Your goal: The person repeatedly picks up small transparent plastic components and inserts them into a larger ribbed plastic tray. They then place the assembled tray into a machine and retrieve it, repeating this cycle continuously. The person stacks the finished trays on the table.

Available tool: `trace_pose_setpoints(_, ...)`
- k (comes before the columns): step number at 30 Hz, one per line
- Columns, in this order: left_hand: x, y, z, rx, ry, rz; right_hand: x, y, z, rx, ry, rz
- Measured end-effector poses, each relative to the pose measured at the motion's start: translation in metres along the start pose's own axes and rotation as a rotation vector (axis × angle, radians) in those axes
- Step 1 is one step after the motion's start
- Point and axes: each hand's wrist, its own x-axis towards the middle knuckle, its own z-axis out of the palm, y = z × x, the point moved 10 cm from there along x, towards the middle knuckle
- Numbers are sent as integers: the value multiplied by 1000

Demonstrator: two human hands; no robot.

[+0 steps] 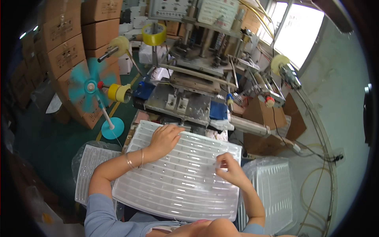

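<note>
A large white ribbed plastic tray [177, 170], with rows of small clear pieces in its grooves, lies tilted before me. My left hand [165, 140] rests over its far edge, left of the middle, with the fingers stretched to the right; what lies under the palm is hidden. Above the right part of the tray, my right hand [232, 170] is closed in a pinch. Between its thumb and forefinger shows a small clear piece [218, 163], too blurred to tell its exact kind.
Beyond the tray stands a metal press machine [189, 83]. More white trays in plastic wrap lie at the left [92, 170] and right [274, 193]. A teal fan [90, 86], yellow tape rolls [154, 34], and stacked cardboard boxes [65, 51] are at the left. An open carton [260, 126] stands at the right.
</note>
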Motion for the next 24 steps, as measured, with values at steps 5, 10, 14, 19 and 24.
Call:
trace_pose_setpoints(5,76,-6,-8,218,335,35,38,53,-61,282,455,124)
trace_pose_setpoints(10,128,-30,28,348,258,-38,96,47,-64,104,572,-23)
trace_pose_setpoints(14,118,-21,19,281,339,41,135,-11,-46,-179,619,-226)
trace_pose_setpoints(19,72,-15,-5,-120,217,34,186,-27,-24,-601,631,-292)
trace_pose_setpoints(24,27,-10,0,-437,-54,-147,205,-18,-25,-610,659,-213)
